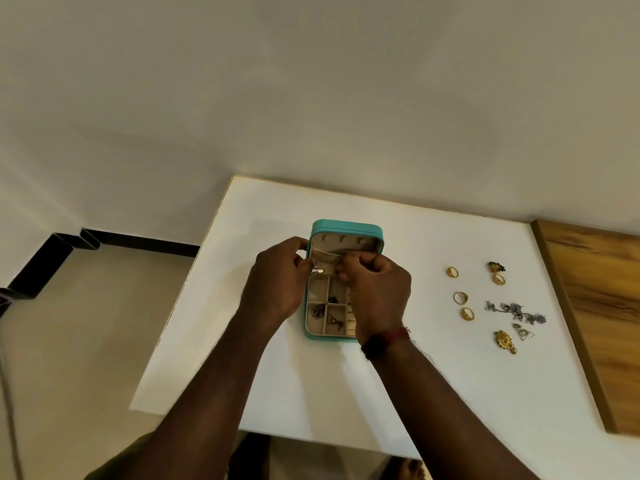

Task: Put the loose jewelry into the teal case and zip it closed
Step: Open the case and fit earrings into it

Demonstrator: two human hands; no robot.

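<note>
You have one case, four rings and four other loose pieces in front of you.
One teal case with one cream pocket holds three small bits that you can see. The one white table carries four gold rings, one dark flower piece, one silver chain piece, one silver triangle and one gold flower pendant. Your left hand and right hand make two, with one wrist band, and there is one wooden panel.
</note>
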